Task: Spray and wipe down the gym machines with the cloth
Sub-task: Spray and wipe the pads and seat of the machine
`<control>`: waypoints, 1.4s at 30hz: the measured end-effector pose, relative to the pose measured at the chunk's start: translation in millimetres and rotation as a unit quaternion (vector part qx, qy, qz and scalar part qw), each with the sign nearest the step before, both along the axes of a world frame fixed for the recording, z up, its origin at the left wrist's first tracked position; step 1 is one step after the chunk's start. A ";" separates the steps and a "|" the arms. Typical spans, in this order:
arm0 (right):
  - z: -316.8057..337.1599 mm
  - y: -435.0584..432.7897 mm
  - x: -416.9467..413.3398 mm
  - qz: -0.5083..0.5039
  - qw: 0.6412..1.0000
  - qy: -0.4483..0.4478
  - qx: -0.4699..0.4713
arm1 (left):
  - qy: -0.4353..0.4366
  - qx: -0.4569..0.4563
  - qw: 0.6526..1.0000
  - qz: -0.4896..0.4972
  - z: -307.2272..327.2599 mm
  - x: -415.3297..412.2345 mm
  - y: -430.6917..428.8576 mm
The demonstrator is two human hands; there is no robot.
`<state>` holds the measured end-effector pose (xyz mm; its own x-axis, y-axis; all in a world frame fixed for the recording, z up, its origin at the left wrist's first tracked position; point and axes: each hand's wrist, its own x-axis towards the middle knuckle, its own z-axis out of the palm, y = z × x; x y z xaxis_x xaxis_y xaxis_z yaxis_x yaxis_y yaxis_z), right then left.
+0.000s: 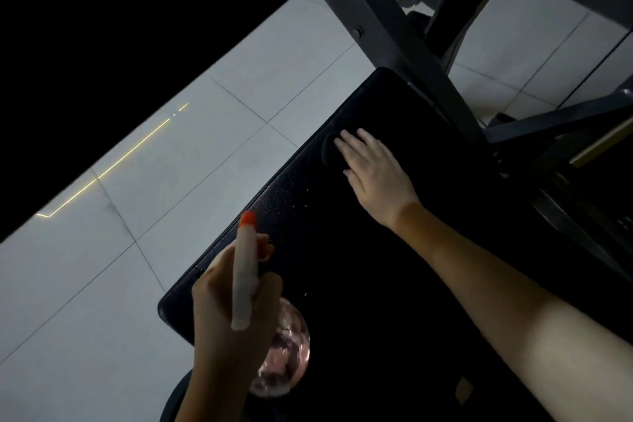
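A black padded bench pad (pixel 308 216) of a gym machine fills the middle of the view. My right hand (pixel 373 175) lies flat with straight fingers on a dark cloth (pixel 329 147), pressing it onto the far part of the pad. My left hand (pixel 229 305) grips a spray bottle (pixel 245 271) over the pad's near left corner. The bottle has a white head, an orange nozzle tip and a clear body with pinkish liquid (pixel 287 356). Small droplets glint on the pad surface.
The machine's grey steel frame (pixel 404 44) rises beyond the pad, with crossing beams at the upper right. Pale floor tiles (pixel 171 164) lie to the left. A large black shape covers the upper left of the view.
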<state>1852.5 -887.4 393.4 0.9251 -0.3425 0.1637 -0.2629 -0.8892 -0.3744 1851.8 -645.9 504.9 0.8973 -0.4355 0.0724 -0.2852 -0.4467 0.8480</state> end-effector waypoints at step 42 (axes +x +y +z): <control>1.4 132.5 19.4 -0.106 0.992 -0.072 0.018 | 0.091 0.008 0.992 0.082 -20.0 -39.0 104.0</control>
